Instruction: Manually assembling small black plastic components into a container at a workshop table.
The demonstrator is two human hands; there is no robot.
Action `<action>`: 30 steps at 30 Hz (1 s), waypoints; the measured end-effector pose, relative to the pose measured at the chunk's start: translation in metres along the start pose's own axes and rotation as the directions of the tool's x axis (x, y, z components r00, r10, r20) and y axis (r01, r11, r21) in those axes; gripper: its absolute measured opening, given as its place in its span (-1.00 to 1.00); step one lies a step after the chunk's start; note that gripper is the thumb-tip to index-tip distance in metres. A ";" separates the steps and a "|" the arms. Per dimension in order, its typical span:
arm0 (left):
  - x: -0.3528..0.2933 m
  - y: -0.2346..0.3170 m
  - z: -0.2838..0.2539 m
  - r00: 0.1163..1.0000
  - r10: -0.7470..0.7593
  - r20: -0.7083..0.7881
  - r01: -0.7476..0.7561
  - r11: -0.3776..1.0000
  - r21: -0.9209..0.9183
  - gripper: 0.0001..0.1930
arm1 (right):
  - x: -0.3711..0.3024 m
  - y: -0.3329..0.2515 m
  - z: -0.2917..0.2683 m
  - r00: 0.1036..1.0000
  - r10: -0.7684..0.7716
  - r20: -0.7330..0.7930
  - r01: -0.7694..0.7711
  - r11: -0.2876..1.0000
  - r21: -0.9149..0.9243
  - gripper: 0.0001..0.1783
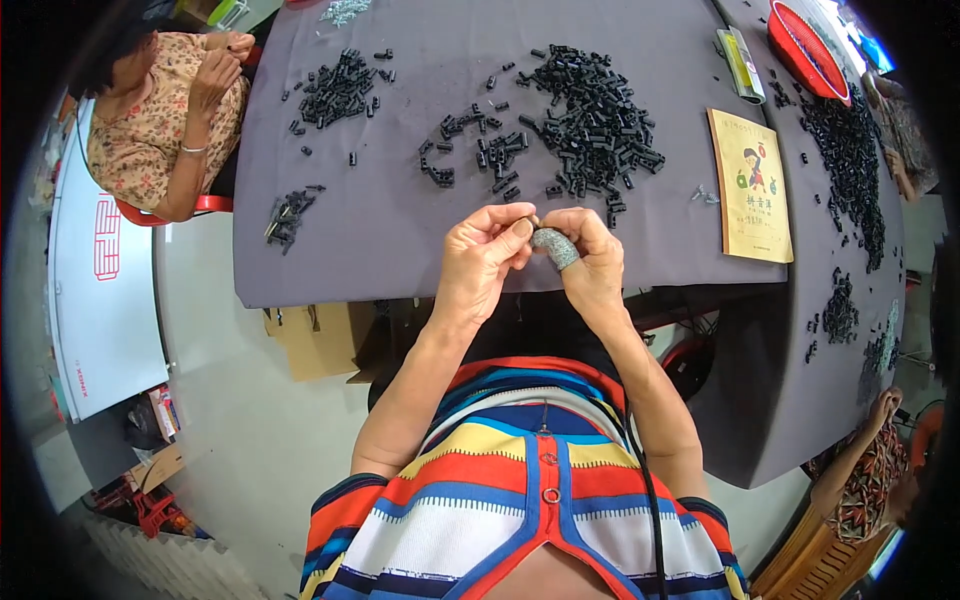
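Note:
Just over the table's front edge, my left hand (481, 257) and my right hand (594, 262) meet fingertip to fingertip. Both are closed in a pinch around something small and dark, mostly covered by the fingers, and I cannot make out its kind. A speckled grey sleeve (556, 248) covers my right thumb. Beyond my hands lies a large heap of small black cylindrical parts (592, 125), with a looser cluster of black parts (503, 152) to its left.
A grey cloth covers the table (400, 250). A yellow booklet (750, 185) lies at right, near small clear pieces (706, 195). More black parts (340, 90) are at far left. A red basket (806, 50) stands far right. Another person (165, 120) sits at left; others are at the right edge.

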State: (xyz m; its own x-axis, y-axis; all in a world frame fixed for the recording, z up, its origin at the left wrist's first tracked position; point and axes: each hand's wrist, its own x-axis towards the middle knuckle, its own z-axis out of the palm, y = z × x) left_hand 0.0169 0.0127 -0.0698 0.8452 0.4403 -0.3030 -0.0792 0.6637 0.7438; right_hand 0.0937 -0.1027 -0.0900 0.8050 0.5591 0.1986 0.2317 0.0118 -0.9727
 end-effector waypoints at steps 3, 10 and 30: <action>0.002 -0.001 -0.001 0.999 -0.021 0.024 0.021 1.000 -0.008 -0.85 | -0.005 -0.002 -0.001 0.999 0.040 0.024 -0.042 0.994 0.102 -0.80; 0.003 -0.006 -0.006 0.997 -0.080 0.017 0.081 0.995 -0.055 -0.69 | 0.000 -0.011 -0.006 0.995 -0.056 0.080 0.055 0.998 0.010 -0.64; -0.012 -0.008 -0.006 0.957 -0.246 0.156 0.283 0.913 -0.293 -0.62 | 0.002 -0.016 -0.014 0.969 -0.065 0.238 0.056 0.997 0.045 -0.65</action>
State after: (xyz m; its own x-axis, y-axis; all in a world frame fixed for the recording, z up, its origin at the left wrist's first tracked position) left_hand 0.0047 0.0059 -0.0752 0.9106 0.1634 -0.3797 0.0118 0.9079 0.4190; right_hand 0.0994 -0.1137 -0.0727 0.6347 0.7385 0.2274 0.2519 0.0805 -0.9644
